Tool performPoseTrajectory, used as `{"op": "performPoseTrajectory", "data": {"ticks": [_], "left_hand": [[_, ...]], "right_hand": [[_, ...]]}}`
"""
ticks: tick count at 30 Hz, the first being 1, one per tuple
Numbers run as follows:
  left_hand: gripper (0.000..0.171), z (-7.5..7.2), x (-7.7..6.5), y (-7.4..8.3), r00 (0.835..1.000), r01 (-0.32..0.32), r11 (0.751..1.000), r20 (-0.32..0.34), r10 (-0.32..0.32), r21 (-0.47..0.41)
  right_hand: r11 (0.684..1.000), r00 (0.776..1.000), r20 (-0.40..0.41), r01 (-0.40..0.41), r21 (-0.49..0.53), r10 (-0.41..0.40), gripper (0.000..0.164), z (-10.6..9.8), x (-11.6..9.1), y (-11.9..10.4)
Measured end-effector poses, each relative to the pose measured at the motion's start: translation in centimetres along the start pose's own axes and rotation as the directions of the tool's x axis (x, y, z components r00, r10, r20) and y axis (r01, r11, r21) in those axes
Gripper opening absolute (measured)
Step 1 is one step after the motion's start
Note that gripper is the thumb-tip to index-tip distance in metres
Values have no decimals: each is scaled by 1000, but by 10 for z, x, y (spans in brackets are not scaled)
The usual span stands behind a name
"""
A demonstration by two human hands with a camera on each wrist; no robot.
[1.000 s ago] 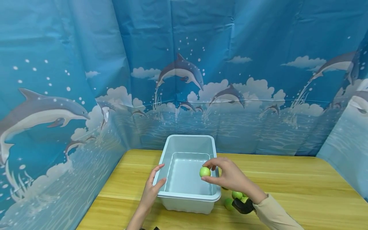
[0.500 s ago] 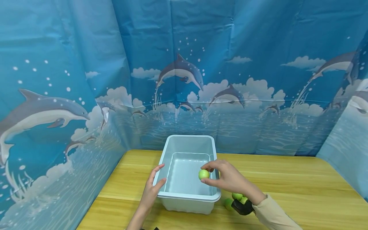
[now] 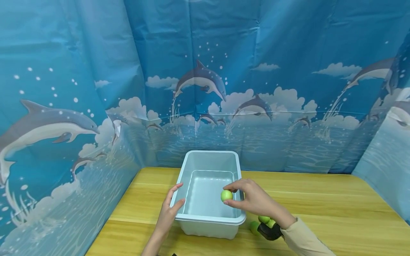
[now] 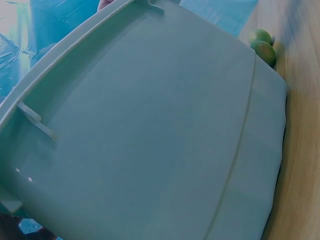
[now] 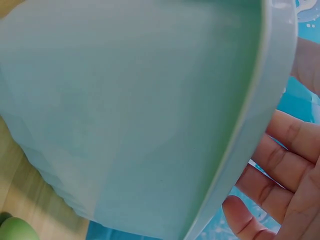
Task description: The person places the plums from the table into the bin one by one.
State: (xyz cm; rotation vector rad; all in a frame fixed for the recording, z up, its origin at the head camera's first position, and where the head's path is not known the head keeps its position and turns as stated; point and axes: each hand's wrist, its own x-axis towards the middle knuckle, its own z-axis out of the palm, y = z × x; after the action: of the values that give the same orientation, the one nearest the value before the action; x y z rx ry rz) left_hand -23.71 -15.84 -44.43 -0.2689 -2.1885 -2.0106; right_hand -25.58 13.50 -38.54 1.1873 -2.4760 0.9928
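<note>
My right hand (image 3: 256, 197) pinches a small round green fruit (image 3: 226, 195) between thumb and fingers, above the inside of a pale blue plastic basin (image 3: 209, 219), near its right rim. In the right wrist view, the fingers (image 5: 280, 162) of this hand extend past the basin's rim (image 5: 245, 120), and the held fruit is out of sight. My left hand (image 3: 166, 213) rests on the basin's left rim, index finger and thumb reaching over the edge, apart from each other. The left wrist view is filled mostly by the basin's outer wall (image 4: 150, 125).
Several more green fruits (image 3: 264, 219) lie on the wooden table (image 3: 320, 209) right of the basin, partly behind the black wrist strap (image 3: 269, 232). One green fruit (image 5: 17, 230) shows at a corner of the right wrist view. A dolphin-print curtain (image 3: 205, 135) surrounds the table.
My right hand has shifted slightly left and toward me with the green fruit still pinched, over the basin. My left hand and the basin stay where they were.
</note>
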Motion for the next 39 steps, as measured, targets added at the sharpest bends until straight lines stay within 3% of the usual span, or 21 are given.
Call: {"op": "performPoseTrajectory", "data": {"ticks": [12, 27, 39], "left_hand": [[48, 0, 2, 2, 1000, 1, 1000, 4, -1, -4], [47, -1, 0, -1, 1000, -3, 1000, 8, 3, 0], [48, -1, 0, -1, 1000, -5, 1000, 7, 5, -3]], "right_hand": [[1000, 999, 30, 12, -9, -12, 34, -1, 4, 1], [999, 999, -27, 32, 15, -31, 20, 3, -2, 4], [996, 980, -181, -73, 46, 80, 16, 2, -17, 8]]}}
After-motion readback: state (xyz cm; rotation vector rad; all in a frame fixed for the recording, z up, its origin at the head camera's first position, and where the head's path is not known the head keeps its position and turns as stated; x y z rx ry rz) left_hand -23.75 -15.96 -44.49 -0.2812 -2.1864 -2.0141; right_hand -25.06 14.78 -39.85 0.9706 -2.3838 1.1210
